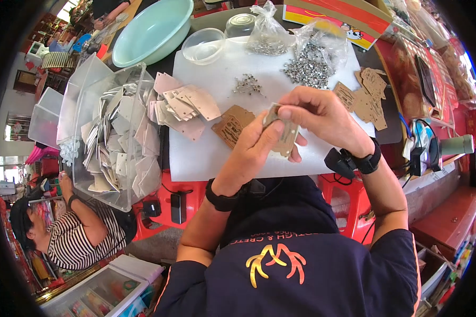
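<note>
two hands meet over a white sheet (211,153) on the bench: left hand (254,148) and right hand (322,113) both pinch one tan card (286,138). clear bin (116,132) of pale cards, mint basin (153,29), bagged metal bits (312,63) crowd around; a striped-shirt person (74,232) sits left.

A clear plastic bin (111,134) of pale tags is sitting well to the left of the grip. A mint green basin (152,30) and a clear bowl (203,45) are lying beyond it, far up. Two bags of small metal parts (308,58) are resting just above, and loose brown tags (369,98) are lying to the right.
</note>
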{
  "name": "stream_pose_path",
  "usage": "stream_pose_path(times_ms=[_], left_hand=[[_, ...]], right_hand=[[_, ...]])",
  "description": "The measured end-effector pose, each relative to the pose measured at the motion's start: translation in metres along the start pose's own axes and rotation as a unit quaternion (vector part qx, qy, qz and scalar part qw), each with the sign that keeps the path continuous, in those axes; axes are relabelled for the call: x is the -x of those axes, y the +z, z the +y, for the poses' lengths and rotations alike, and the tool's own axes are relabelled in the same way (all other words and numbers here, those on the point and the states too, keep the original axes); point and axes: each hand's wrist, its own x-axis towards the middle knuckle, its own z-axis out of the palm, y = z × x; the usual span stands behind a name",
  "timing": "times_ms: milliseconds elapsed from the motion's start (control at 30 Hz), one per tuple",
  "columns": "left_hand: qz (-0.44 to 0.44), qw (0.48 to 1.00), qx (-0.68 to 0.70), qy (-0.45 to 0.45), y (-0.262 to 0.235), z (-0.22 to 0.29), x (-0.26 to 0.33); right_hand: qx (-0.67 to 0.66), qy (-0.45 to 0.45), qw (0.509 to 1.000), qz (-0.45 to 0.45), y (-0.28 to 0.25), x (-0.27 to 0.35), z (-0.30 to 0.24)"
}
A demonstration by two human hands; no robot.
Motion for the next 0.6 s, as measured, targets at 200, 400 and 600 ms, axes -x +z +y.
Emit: stream_pose_path(times_ms=[200,400,600], left_hand=[[0.103,0.993,0.062,0.0,0.0,0.001,0.003],[0.181,0.98,0.056,0.06,0.003,-0.001,0.001],[0.169,0.983,0.028,0.063,0.006,0.006,0.003]], right_hand=[[-0.078,0.067,0.994,0.04,-0.005,0.0,-0.003],[-0.146,0.082,0.981,0.093,0.006,0.014,0.01],[-0.184,0.075,0.974,0.111,0.008,0.023,0.009]])
